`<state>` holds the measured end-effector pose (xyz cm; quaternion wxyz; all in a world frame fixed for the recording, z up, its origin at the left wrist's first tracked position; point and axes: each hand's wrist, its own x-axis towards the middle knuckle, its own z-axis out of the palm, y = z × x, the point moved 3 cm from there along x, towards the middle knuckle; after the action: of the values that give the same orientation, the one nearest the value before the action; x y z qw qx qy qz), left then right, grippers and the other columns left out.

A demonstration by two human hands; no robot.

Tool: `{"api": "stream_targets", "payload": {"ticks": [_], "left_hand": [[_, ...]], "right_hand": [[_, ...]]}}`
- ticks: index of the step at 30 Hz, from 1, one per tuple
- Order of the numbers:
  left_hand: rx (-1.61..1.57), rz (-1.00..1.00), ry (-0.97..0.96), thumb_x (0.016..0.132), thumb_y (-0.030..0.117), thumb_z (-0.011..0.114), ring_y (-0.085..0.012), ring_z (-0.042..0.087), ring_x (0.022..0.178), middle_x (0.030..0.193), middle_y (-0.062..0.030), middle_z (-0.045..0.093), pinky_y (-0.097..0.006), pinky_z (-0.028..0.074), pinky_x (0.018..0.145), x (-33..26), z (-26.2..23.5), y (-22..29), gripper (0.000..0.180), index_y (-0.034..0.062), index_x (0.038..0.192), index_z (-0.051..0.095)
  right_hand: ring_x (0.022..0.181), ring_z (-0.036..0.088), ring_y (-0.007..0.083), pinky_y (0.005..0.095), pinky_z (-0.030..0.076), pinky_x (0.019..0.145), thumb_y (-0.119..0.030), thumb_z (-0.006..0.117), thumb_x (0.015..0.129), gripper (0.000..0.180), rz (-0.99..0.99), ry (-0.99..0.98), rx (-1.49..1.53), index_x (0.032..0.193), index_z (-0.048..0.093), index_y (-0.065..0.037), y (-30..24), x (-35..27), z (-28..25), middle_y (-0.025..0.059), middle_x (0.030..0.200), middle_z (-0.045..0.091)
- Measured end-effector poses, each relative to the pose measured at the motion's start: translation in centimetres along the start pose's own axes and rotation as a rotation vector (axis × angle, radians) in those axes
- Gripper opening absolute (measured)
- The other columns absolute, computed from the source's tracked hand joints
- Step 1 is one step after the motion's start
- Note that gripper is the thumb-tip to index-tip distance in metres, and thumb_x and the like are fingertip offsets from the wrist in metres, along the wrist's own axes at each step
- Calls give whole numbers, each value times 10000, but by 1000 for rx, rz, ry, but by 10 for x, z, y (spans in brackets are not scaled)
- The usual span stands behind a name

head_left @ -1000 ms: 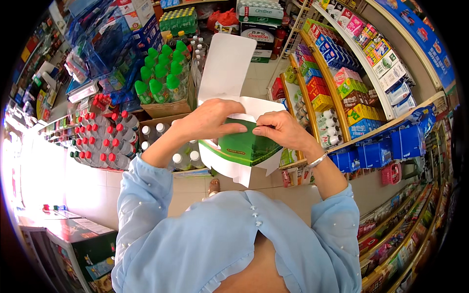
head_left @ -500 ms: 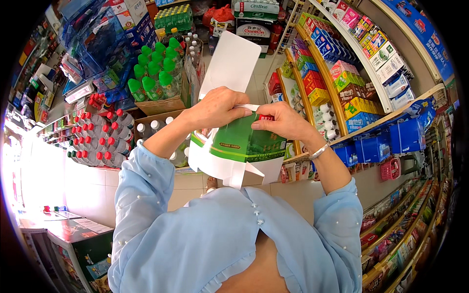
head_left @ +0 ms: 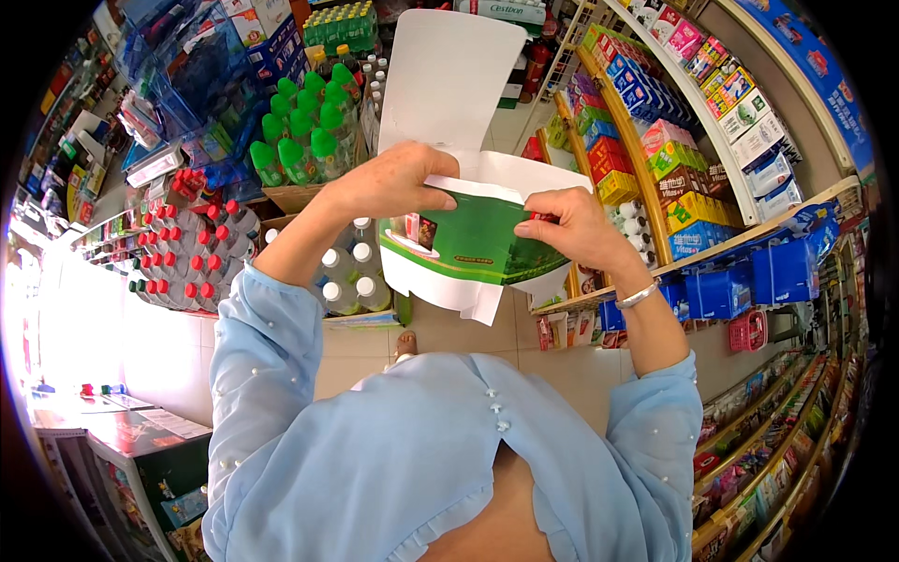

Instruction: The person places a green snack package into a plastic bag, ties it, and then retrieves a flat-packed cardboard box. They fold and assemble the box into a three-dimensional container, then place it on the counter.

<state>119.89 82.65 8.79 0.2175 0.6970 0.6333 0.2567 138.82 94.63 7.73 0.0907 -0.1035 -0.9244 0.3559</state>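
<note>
I hold a green and white cardboard carton (head_left: pixel 478 245) in front of my chest, its long white lid flap (head_left: pixel 449 80) standing up and its bottom flaps hanging loose. My left hand (head_left: pixel 389 180) grips the carton's upper left rim, fingers curled over the edge. My right hand (head_left: pixel 571 225), with a silver bracelet (head_left: pixel 637 296) on the wrist, pinches the upper right rim. The inside of the carton is hidden from me.
Packs of green-capped bottles (head_left: pixel 304 126), red-capped bottles (head_left: pixel 192 248) and white-capped bottles (head_left: pixel 351 272) stand on the floor at left. Shelves (head_left: pixel 674 159) of coloured boxes run along the right. A tiled floor (head_left: pixel 459 332) lies below; a dark counter (head_left: pixel 122 440) sits lower left.
I have raised the carton and turned it, so the lid flap stands higher and the green side faces me more. Both hands kept their hold on the rim.
</note>
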Motion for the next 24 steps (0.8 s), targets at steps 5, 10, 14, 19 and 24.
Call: {"api": "stream_targets", "payload": {"ticks": [5, 10, 14, 19, 24], "left_hand": [[12, -28, 50, 726, 68, 667, -214, 590, 713, 747, -127, 620, -325, 453, 651, -5, -8, -7, 174, -26, 861, 613], [-2, -35, 57, 735, 72, 665, -231, 591, 724, 757, -137, 620, -324, 452, 665, -12, -17, -10, 175, -28, 869, 614], [-73, 24, 43, 738, 79, 656, -265, 590, 687, 727, -163, 612, -342, 454, 650, -13, -17, -12, 168, -25, 867, 626], [5, 113, 72, 726, 77, 655, -326, 589, 660, 671, -174, 600, -383, 451, 628, -20, -12, -6, 118, 4, 815, 629], [187, 199, 143, 715, 68, 655, -339, 578, 682, 662, -155, 586, -411, 436, 620, -29, -6, 2, 96, 21, 788, 615]], "right_hand": [[504, 432, 161, 300, 365, 510, -183, 660, 758, 206, 21, 7, 1, 766, 584, 8, 0, 4, -3, 100, 549, 476], [555, 415, 95, 266, 360, 525, -142, 671, 758, 189, 38, 7, 79, 763, 580, 24, 4, 5, -3, 48, 572, 468], [591, 405, 67, 243, 367, 544, -114, 672, 770, 163, 55, -16, 178, 763, 586, 23, 0, 4, -3, -4, 596, 468], [602, 459, 68, 237, 401, 569, -114, 669, 764, 179, 77, -33, 229, 878, 606, 8, -1, 4, 3, -1, 615, 515], [601, 549, 185, 291, 438, 587, -200, 659, 772, 254, 40, -60, 73, 932, 617, -7, -24, 7, 11, 121, 663, 591]]}}
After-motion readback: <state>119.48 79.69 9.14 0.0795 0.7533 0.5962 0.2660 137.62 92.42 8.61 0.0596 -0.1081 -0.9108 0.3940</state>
